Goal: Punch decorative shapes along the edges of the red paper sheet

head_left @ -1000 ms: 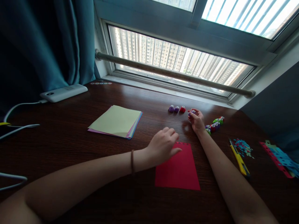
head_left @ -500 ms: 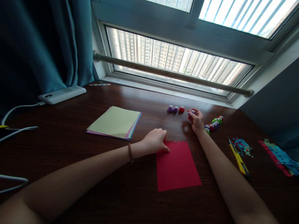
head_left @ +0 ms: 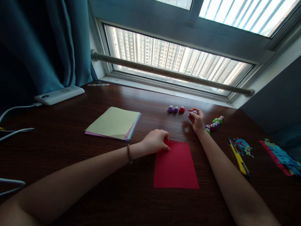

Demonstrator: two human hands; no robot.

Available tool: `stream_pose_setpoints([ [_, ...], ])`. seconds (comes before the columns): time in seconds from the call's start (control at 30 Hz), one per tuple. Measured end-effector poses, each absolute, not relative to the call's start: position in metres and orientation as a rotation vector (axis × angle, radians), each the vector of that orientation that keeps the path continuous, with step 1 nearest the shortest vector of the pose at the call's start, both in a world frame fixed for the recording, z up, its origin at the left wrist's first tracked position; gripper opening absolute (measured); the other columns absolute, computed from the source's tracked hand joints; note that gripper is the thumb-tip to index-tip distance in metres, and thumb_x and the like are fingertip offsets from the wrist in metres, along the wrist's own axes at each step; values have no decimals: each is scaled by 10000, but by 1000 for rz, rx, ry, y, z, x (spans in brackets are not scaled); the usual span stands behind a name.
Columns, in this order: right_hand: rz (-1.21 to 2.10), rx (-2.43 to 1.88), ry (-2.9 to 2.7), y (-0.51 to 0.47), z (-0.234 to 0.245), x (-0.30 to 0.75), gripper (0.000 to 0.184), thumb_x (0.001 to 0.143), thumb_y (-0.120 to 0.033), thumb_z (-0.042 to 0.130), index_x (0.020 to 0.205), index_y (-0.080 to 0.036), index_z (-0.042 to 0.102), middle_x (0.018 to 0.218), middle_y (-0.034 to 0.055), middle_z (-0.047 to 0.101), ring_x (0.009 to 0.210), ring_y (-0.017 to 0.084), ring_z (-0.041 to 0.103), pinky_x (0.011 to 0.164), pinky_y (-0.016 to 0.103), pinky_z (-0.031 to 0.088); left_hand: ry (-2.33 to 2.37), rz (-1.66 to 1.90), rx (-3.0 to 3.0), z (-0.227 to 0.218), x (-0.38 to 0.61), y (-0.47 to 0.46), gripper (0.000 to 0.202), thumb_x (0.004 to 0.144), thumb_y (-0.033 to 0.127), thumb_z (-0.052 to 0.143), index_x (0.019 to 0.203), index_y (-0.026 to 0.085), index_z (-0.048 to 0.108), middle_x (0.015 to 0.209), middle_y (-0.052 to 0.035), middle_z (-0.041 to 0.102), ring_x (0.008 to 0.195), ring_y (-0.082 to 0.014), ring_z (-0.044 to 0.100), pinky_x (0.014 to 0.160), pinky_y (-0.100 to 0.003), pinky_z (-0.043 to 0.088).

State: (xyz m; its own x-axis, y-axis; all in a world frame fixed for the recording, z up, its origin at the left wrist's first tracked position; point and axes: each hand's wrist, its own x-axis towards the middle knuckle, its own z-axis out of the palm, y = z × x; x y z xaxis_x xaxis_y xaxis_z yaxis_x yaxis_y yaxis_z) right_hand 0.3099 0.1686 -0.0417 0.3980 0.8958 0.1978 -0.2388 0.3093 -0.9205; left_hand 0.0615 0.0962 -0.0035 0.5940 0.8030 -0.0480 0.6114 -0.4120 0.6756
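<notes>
A sheet of red paper lies on the table with a row of small punched holes along its far edge. My left hand pinches its far left corner between thumb and fingers. In my right hand, just beyond the paper's far right corner, a small purple craft punch is gripped, partly hidden by the fingers. Two more purple punches and a red punch stand in a row to its left. Several red, green and purple punches are grouped beyond my right wrist.
A stack of coloured paper lies to the left. At the right are a yellow utility knife, a heap of paper bits and punched coloured strips. A white power bank with a cable sits by the curtain.
The red paper has turned slightly, its near edge swinging left, with my left hand still on the corner. My right hand keeps hold of the purple punch. The view has shifted slightly.
</notes>
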Motion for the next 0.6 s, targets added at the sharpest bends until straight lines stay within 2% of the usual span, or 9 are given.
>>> stream_pose_setpoints([
  [0.17,857,-907,-787,163,-21,307,351,538,-207,785,794,-196,545,767,-32,586,685,103,616,641,205,547,1001,537,1864,-12,63,103,184,595,270,730,720,164,646,644,8,611,648,-175,579,544,-236,380],
  [0.3,924,-878,-827,127,0,310,381,556,-203,800,892,-209,620,838,-22,607,790,119,634,791,232,543,880,603,1582,-13,65,101,238,627,304,717,781,137,644,721,-37,664,679,-191,625,584,-250,459],
  [0.47,1173,-1031,-831,59,-6,322,525,561,-172,809,1046,-227,617,978,38,650,835,163,651,681,207,554,765,650,1291,-11,66,93,294,673,353,725,850,129,656,827,-77,691,726,-206,653,651,-285,504],
  [0.6,1236,-1058,-780,28,-19,324,374,606,-186,782,958,-212,657,1107,63,622,802,133,642,637,175,546,749,712,1150,-15,68,90,309,672,358,748,851,123,659,830,-87,693,699,-197,652,634,-275,506],
])
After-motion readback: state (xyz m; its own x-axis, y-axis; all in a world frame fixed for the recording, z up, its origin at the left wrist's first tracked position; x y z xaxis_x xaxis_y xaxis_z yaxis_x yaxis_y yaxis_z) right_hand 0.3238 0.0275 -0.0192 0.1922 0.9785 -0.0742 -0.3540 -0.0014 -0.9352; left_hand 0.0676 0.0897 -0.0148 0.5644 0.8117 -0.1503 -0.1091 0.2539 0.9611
